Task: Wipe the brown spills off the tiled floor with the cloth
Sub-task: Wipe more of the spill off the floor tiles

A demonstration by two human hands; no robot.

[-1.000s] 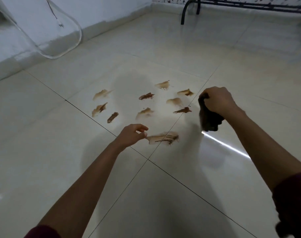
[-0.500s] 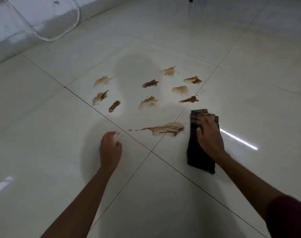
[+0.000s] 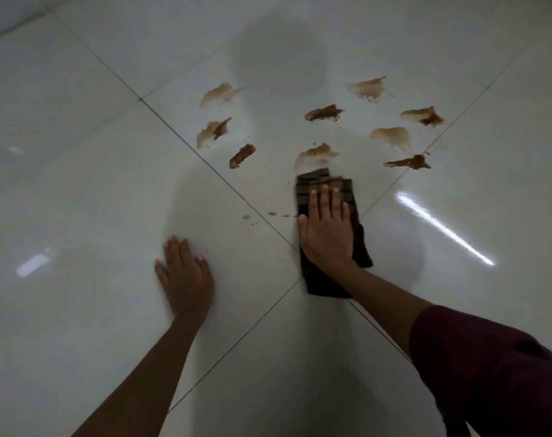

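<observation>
Eight brown spills (image 3: 322, 113) are lying on the pale tiled floor (image 3: 79, 190) ahead of you, spread across one tile beyond your hands, and a few small brown drops (image 3: 272, 214) are sitting just left of the cloth (image 3: 328, 280). You are pressing your right hand (image 3: 326, 230) flat on the dark cloth, fingers stretched and together, palm down, not clamped around it. The cloth is lying folded on the floor near where the grout lines cross, its far edge touching the nearest smear (image 3: 315, 154). Your left hand (image 3: 186, 275) is resting flat on the bare tile, its grip open, fingers spread a little, well apart from the cloth. A maroon sleeve (image 3: 489, 367) is covering your right upper arm.
</observation>
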